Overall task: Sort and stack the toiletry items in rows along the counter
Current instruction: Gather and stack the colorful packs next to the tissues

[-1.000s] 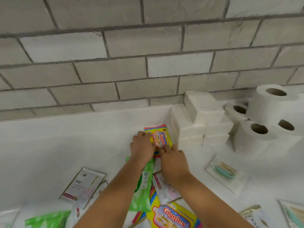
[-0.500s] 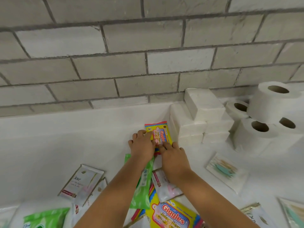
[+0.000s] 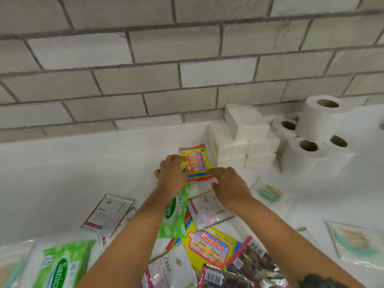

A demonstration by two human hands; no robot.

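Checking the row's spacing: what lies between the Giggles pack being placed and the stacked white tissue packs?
Nothing: in the head view only a narrow strip of bare counter separates the Giggles pack from the tissue packs.

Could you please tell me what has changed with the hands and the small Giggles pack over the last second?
Very little. Both hands stay on the small Giggles pack beside the tissue packs: left hand at its left edge, right hand at its near edge, fingers now spread flatter. The pack and toilet rolls have not shifted.
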